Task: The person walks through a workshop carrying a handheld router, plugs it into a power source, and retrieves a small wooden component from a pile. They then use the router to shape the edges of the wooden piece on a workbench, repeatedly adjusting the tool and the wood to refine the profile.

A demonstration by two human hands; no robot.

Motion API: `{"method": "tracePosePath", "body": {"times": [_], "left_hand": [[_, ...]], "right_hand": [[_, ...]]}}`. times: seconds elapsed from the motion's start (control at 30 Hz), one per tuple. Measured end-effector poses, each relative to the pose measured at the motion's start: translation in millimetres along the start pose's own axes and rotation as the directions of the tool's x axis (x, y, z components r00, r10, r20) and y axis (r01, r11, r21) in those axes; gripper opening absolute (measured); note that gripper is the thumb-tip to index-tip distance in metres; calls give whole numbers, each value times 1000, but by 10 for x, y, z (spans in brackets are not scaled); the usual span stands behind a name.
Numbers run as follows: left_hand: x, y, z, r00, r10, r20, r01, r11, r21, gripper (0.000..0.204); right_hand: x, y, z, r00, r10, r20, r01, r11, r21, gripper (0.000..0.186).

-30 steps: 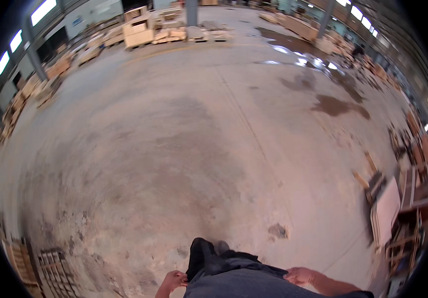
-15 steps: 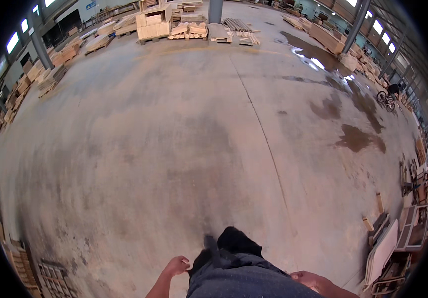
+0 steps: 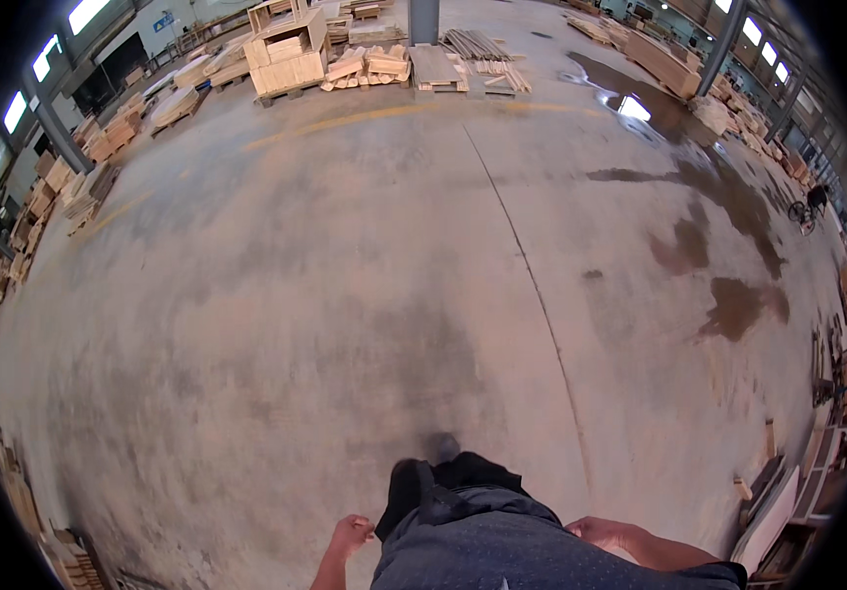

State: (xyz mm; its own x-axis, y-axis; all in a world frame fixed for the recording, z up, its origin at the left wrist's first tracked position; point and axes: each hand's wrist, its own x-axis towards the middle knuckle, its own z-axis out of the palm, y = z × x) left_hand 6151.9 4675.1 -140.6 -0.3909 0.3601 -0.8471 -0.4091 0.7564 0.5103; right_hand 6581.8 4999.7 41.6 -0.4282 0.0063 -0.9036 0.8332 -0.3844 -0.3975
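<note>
My left hand (image 3: 352, 533) hangs beside my left hip, its fingers loosely bent and nothing seen in them. On the other side, my right hand (image 3: 599, 532) is next to the dark grey shirt (image 3: 487, 536) at my waist. Its fingers look relaxed and partly stretched, though their tips are hard to make out against the cloth; no held thing shows. Black trousers (image 3: 406, 492) and the blurred tip of a shoe (image 3: 444, 447) appear below the shirt, over the concrete floor (image 3: 345, 324).
Ahead, a wooden crate (image 3: 289, 71), stacked boards (image 3: 436, 69) and a grey column (image 3: 423, 22) line the floor. Brown wet patches (image 3: 733, 305) spread at right, with a bicycle (image 3: 805, 210) beyond. Boards and frames (image 3: 773, 511) lean at near right; a board stack (image 3: 89, 197) stands left.
I have moved forward and the view has turned a little left. The stacks ahead look closer, and the wet patches have shifted right and down. Both hands stay by my hips.
</note>
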Motion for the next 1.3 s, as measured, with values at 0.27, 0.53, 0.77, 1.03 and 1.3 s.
{"method": "tracePosePath", "body": {"times": [0.27,0.53,0.77,1.03,1.3], "left_hand": [[1563,2085,-36,996,81,39,-88,963,256,21],[3723,5160,-651,973,228,35,-230,948,221,19],[5124,8014,-1180,938,344,-45,-323,914,247,25],[6267,9579,-1163,991,97,-91,-87,990,107,22],[7090,10860,-1063,997,-73,9,74,985,-154,15]], "right_hand": [[1260,-1834,-1423,984,-175,-36,164,962,-216,31],[1875,-4674,-2782,976,-100,-193,92,994,-54,27],[2534,-6884,-4061,985,12,-171,-42,984,-171,22],[3704,-9301,-6211,970,-34,-239,146,873,466,10],[5098,-12194,-7596,873,-48,-486,221,926,306,17]]}}
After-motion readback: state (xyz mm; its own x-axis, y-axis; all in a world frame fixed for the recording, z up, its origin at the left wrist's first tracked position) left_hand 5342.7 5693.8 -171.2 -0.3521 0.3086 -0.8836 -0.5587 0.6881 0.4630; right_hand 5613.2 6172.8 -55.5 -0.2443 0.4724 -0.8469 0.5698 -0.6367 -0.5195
